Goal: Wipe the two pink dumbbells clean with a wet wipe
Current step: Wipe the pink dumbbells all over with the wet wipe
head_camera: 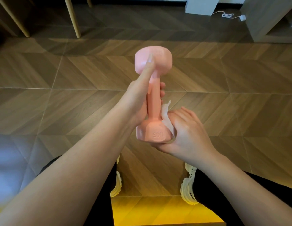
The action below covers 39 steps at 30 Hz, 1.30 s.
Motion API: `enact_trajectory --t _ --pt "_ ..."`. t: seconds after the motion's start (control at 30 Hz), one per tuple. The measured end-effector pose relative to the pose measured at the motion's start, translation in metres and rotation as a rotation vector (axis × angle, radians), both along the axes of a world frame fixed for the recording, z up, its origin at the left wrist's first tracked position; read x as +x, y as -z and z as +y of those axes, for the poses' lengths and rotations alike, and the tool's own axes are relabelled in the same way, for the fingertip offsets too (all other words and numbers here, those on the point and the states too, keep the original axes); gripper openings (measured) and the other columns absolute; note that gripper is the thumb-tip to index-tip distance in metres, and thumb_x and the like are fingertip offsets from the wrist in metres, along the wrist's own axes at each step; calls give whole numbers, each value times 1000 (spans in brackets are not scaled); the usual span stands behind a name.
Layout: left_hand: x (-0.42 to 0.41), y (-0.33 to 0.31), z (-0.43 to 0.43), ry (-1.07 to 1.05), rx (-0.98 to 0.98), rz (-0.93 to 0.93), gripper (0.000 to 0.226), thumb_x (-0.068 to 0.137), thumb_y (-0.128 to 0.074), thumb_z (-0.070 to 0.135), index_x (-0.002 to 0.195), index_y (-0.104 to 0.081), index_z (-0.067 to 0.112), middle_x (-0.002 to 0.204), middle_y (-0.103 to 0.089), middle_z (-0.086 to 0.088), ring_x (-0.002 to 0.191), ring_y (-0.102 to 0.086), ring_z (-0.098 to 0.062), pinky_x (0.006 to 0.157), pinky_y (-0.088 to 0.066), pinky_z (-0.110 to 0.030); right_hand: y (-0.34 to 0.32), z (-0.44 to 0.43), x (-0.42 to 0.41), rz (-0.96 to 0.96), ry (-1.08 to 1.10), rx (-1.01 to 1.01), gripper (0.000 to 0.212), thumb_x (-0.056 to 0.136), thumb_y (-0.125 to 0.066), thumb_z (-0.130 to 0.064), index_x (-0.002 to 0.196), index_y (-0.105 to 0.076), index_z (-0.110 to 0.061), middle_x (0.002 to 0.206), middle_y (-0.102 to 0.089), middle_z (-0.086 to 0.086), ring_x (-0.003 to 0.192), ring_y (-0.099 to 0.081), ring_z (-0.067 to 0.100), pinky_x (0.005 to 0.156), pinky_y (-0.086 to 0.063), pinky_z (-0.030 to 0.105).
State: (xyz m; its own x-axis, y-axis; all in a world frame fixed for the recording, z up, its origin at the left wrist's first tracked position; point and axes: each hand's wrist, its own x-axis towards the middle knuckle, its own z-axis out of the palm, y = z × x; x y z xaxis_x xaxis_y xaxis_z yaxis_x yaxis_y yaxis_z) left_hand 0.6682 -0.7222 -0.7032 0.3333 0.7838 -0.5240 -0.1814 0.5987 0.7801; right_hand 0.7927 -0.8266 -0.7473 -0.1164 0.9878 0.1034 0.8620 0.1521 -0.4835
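Note:
One pink dumbbell (154,98) is held upright in the air in front of me, above the floor. My left hand (138,97) is wrapped around its handle, with the index finger stretched up onto the far head. My right hand (186,132) cups the near head from the right and below, pressing a white wet wipe (168,119) against that head. Part of the wipe sticks up beside the handle. The near head shows raised lettering. A second dumbbell is not in view.
Wood-pattern floor tiles (223,75) lie below. My knees in black trousers and white shoes (188,185) are at the bottom. Wooden furniture legs (73,18) stand at the back left, a grey cabinet (269,22) and a white cable (228,15) at the back right.

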Motion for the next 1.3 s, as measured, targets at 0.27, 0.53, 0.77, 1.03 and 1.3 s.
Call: enact_trajectory --t 0.27,0.53,0.77,1.03,1.3 --pt "-2 -4 5 -2 -90 -123 89 94 -24 74 119 -65 -2 78 -58 -7 67 -56 -17 73 -52 -34 -2 1 4 39 46 40 53 63 -86 -52 93 -61 -16 88 -58 -9 89 -58 16 106 -29 28" --pt "-3 -4 5 -21 -106 -125 81 94 -35 71 115 -61 -3 85 -69 -12 72 -66 -23 69 -58 -34 2 3 1 115 18 35 49 64 -83 -49 84 -48 -22 81 -46 -13 83 -52 15 103 -38 37" --pt "-4 -4 7 29 -73 -149 78 92 -33 75 116 -62 7 87 -74 -12 70 -66 -23 70 -56 -34 6 3 4 62 5 16 53 64 -82 -51 93 -61 -12 87 -58 -6 92 -60 22 108 -33 37" --pt "-3 -3 5 -16 -112 -131 73 96 -40 66 122 -61 1 93 -68 -8 78 -63 -20 74 -57 -35 4 3 5 94 57 71 54 59 -89 -51 85 -53 -21 82 -47 -16 82 -50 11 106 -32 32" --pt "0 -4 4 -20 -108 -89 74 93 -40 71 120 -61 5 79 -66 -8 69 -61 -20 72 -58 -33 1 3 6 42 27 12 53 60 -90 -49 89 -57 -18 84 -49 -14 88 -57 16 107 -33 34"
